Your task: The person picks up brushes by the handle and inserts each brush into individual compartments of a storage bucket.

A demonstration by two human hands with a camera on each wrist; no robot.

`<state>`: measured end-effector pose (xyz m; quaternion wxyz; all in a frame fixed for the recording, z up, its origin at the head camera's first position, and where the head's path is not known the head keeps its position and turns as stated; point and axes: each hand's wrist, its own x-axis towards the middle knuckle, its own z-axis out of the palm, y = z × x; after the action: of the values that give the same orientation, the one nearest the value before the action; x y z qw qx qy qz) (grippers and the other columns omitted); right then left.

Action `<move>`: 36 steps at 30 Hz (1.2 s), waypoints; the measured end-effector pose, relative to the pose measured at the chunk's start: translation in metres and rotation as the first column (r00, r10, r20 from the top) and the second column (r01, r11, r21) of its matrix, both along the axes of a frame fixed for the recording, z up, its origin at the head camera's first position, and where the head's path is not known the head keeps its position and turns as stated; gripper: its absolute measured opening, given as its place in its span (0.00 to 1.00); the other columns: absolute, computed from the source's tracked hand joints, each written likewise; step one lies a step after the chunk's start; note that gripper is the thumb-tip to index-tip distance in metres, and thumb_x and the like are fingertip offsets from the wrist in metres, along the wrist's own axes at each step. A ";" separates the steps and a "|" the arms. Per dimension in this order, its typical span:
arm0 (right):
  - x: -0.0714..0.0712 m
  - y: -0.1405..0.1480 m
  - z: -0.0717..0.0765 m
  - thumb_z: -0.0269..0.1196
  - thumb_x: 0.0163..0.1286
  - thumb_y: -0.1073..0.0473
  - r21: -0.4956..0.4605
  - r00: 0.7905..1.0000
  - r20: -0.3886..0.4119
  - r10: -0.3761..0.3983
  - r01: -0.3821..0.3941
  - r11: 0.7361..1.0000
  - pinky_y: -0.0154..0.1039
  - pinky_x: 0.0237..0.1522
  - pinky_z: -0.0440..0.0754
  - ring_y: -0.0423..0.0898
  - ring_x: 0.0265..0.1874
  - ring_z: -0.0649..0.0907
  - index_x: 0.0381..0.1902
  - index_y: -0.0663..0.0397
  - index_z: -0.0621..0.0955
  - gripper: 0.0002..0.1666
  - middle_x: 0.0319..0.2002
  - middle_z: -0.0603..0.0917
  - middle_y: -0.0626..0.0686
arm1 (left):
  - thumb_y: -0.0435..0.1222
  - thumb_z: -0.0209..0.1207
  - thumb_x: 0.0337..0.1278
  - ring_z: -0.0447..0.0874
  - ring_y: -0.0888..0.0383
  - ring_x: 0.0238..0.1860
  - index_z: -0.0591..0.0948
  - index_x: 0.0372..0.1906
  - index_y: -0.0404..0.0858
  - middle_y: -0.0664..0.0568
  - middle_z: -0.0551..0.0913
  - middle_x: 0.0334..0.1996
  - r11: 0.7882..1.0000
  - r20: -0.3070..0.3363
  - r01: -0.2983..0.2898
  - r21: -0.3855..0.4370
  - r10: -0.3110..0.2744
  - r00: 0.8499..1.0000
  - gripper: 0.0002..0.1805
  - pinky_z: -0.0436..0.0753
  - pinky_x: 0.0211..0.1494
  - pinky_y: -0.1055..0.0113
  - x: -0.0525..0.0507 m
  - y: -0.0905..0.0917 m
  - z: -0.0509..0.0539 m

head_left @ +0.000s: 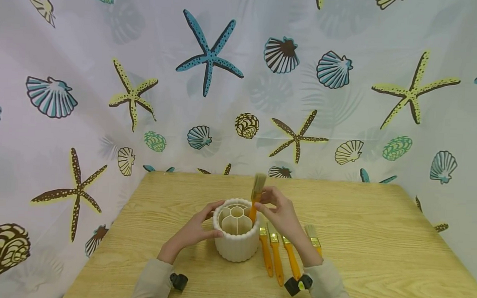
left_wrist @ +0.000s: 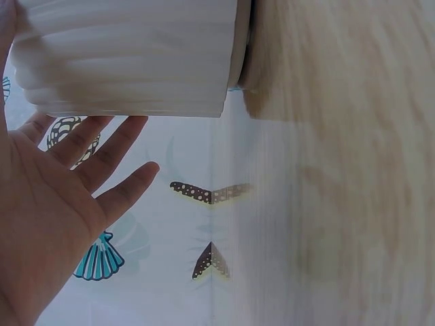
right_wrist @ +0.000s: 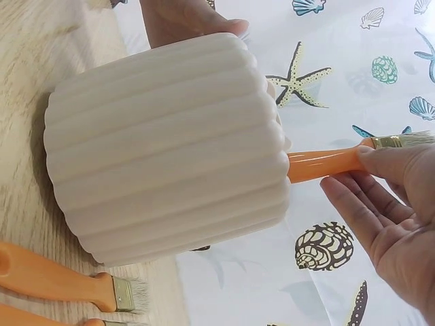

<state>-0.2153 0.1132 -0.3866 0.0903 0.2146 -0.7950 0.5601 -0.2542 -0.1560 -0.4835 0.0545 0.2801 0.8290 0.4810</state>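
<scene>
A white ribbed desk organizer [head_left: 236, 249] with divided compartments stands upright on the table. My left hand [head_left: 191, 230] holds it at its left side, the thumb at the front rim and the fingers round the far side; in the left wrist view, several fingertips [left_wrist: 151, 171] reach past its wall. My right hand [head_left: 282, 213] pinches a paintbrush [right_wrist: 323, 165] with an orange handle, bristles up. The brush's lower handle is inside the organizer's right side, its end hidden by the wall.
Several more orange-handled paintbrushes [head_left: 277, 259] lie right of the organizer, partly under my right forearm. One brush [head_left: 313, 236] lies farther right. A curtain [head_left: 233, 95] printed with starfish and shells hangs behind the wooden table [head_left: 378, 244].
</scene>
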 end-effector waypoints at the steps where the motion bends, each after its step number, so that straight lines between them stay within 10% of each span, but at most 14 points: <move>1: 0.000 0.000 -0.001 0.61 0.63 0.67 0.005 1.000 -0.003 0.000 0.000 1.000 0.38 0.39 0.84 0.55 0.45 0.81 0.50 0.62 0.72 0.18 0.43 0.81 0.61 | 0.46 0.67 0.49 0.62 0.45 0.66 0.55 0.70 0.60 0.57 0.64 0.65 1.000 -0.002 0.000 0.001 0.000 1.000 0.45 0.58 0.64 0.37 0.000 0.000 0.000; 36: 0.001 -0.004 -0.011 0.60 0.63 0.68 0.042 1.000 0.000 0.023 -0.023 0.999 0.38 0.39 0.83 0.56 0.42 0.82 0.51 0.62 0.73 0.18 0.42 0.81 0.62 | 0.46 0.67 0.48 0.62 0.45 0.66 0.55 0.70 0.60 0.56 0.64 0.64 1.000 0.006 0.000 0.011 0.000 1.000 0.45 0.59 0.64 0.37 0.000 0.000 -0.001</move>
<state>-0.2142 0.1087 -0.3977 0.0798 0.2257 -0.8041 0.5442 -0.2542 -0.1560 -0.4840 0.0555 0.2787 0.8263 0.4862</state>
